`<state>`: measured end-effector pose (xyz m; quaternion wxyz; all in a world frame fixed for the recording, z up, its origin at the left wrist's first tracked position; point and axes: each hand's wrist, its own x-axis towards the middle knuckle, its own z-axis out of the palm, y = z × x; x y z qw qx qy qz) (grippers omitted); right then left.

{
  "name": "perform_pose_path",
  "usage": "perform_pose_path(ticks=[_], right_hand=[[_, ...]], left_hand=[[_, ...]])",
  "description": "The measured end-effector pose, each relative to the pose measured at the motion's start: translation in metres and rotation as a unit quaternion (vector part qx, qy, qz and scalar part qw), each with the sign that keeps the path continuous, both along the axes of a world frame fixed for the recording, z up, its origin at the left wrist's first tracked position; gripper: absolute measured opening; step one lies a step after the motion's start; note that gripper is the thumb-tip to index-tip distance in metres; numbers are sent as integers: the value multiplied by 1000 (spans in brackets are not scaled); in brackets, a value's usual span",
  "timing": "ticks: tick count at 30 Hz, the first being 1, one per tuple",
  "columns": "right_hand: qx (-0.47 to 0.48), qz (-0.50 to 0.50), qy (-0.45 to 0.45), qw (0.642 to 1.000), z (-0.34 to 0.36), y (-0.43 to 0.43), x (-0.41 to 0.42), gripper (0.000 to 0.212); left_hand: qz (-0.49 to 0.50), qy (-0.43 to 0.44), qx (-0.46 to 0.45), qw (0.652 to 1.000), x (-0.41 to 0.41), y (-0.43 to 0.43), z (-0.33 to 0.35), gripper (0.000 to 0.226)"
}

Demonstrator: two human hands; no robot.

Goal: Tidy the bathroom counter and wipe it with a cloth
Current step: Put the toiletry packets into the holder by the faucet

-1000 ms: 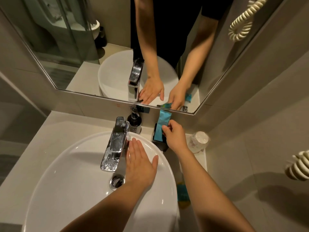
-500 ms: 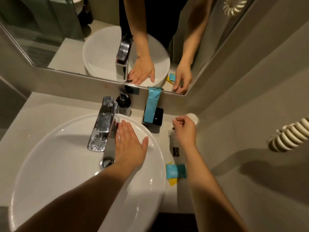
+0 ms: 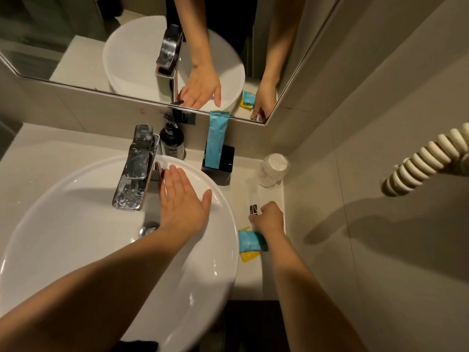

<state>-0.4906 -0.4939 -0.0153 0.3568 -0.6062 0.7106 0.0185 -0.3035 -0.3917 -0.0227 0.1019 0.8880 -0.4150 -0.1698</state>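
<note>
My left hand (image 3: 181, 201) lies flat and open on the back rim of the white basin (image 3: 76, 237), just right of the chrome tap (image 3: 135, 171). On the narrow counter strip (image 3: 250, 280) right of the basin, my right hand (image 3: 269, 218) has its fingers curled onto a long white packet (image 3: 265, 196) with a black label. A blue sachet (image 3: 248, 241) lies on a yellow sachet (image 3: 248, 257) just under my right wrist. A tall blue packet (image 3: 217, 141) stands in a black holder (image 3: 224, 162) at the back. No cloth is in sight.
A dark pump bottle (image 3: 172, 141) stands behind the tap. A wrapped cup (image 3: 274, 170) sits in the back right corner against the wall. A coiled cream cord (image 3: 426, 158) hangs from the right wall. The mirror (image 3: 76, 47) runs along the back.
My right hand has let go of the tall blue packet, left standing in the black holder, and has come back toward me onto the white packet. My left hand has stayed on the basin rim.
</note>
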Motion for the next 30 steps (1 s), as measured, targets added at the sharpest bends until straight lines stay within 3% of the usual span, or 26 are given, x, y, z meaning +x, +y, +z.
perform_pose_path(ticks=[3,7,13,18,21,30], right_hand=[[-23,9,-42,999,4,-1,-6,37],[-107,-8,-129,986,28,8,-19,28],[-214,4,-283,935,105,-2,8,16],[-219,16,-380,899,136,-22,62,16],[-199,27,-400,894,127,-28,86,15],[-177,34,-335,925,82,-40,103,11]], left_hand=[[3,2,-5,1000,1,0,-1,94],[1,3,-6,1000,1,0,0,93],[6,-3,-12,1000,0,0,0,94],[2,-3,-14,1000,0,0,0,93],[6,-5,-17,1000,-1,1,0,93],[7,5,-24,1000,0,1,1,92]])
